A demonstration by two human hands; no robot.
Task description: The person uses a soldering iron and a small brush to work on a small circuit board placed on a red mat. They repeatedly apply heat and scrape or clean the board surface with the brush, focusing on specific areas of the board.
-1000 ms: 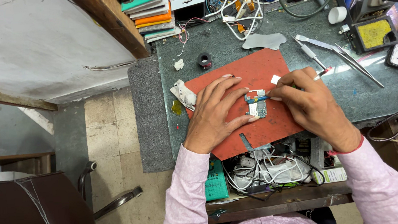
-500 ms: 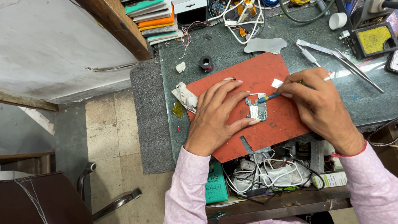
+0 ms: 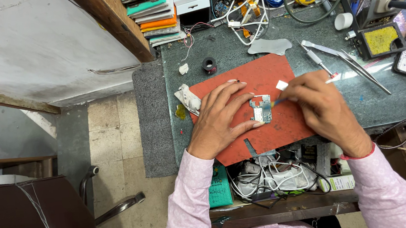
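Small circuit board (image 3: 261, 109), silvery with blue patches, flat on a red mat (image 3: 259, 82) at the middle of the grey tabletop (image 3: 383, 100). Pinned at its left edge under spread, released fingers of the left hand (image 3: 221, 122). Touched from the right by a thin blue-tipped tool (image 3: 276, 103), pinched in the clenched fingers of the right hand (image 3: 322, 108). Tool's handle hidden inside that grip. Tweezers (image 3: 350, 64) well apart on the right. Board's fine parts too small to make out.
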